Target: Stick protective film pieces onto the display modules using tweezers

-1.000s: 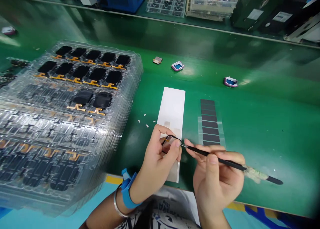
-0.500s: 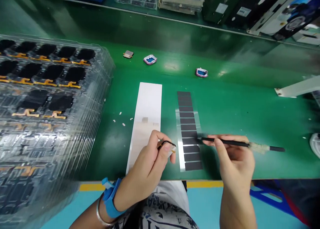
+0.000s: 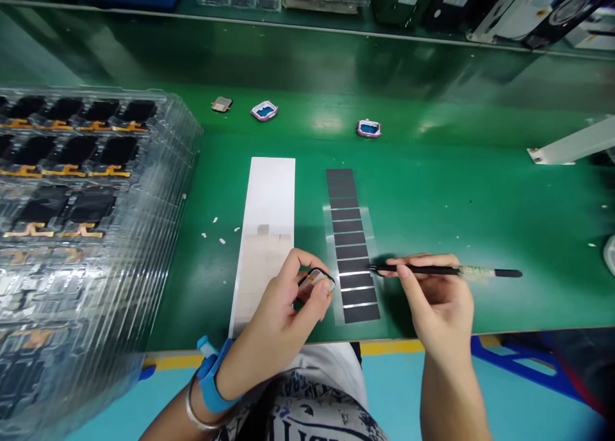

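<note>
My left hand (image 3: 283, 306) pinches a small display module (image 3: 314, 279) by its edges. It has a black rim, a pale back and a bit of orange flex. In my right hand (image 3: 432, 293) lie slim black tweezers (image 3: 432, 270), nearly level, with pale tape wrapped near the rear end. Their tip meets the right edge of a dark strip on the adhesive sheet (image 3: 350, 239), a clear backing with several black rectangles in a column. Left of that sheet, a long white card (image 3: 271, 191) runs partly under my left hand, its lower part beige.
Stacked clear trays (image 3: 158, 172) of black screens with orange flex fill the left. Along the back lie a small screen (image 3: 221, 104) and two purple-rimmed watch casings (image 3: 264, 111). White scraps (image 3: 221, 241) dot the bench. A white bracket (image 3: 569, 143) stands at right; a shelf (image 3: 307, 24) spans the back.
The camera view has shifted, so bench items appear farther left. The tweezers' tip stays at the strips' right edge, and the module in my left hand has tilted to show more of its pale back.
</note>
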Tool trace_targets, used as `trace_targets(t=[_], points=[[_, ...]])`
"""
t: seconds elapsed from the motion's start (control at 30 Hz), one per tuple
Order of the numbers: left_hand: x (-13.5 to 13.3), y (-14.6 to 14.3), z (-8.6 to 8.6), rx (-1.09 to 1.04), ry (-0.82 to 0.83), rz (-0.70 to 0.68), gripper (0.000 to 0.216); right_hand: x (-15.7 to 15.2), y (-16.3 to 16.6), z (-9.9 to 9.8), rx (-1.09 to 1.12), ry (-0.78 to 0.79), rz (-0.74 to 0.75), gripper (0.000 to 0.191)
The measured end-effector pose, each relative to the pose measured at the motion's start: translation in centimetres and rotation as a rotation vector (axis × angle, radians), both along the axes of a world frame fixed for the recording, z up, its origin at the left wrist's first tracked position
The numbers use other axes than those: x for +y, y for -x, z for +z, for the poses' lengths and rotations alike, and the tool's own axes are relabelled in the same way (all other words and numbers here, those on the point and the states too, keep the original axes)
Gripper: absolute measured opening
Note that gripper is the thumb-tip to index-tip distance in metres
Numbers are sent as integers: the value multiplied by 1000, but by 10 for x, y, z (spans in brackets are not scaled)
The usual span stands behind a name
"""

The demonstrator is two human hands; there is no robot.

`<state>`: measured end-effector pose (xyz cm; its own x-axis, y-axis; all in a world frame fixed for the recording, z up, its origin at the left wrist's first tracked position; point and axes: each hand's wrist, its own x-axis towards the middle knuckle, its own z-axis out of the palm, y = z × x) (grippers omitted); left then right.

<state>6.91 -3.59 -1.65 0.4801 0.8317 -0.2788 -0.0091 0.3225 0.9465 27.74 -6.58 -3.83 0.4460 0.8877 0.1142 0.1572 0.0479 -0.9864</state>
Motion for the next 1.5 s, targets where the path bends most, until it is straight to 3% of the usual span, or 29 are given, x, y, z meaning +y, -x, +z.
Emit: trace_targets(t=[0.1,0.27,0.37,0.6,1.27,1.5], points=[[0,-4,0,143,-111,-86,15,0,1,-1,19,-21,-1,11],[-2,-15,-1,414,-571,-181,12,-1,1,-2,7,-34,-4,9],[-2,-21,-1,450,-689,-228,14,-3,1,-1,-10,-39,2,7],[-2,-26,-5,485,-722,-308,17,-5,0,0,-41,0,15,5],[0,-29,-7,543,-852,-327,15,-3,1,1,-35,14,11,5],[-1,-26,-10,516,-775,-301,16,-4,-5,-3,103,-40,-21,12]])
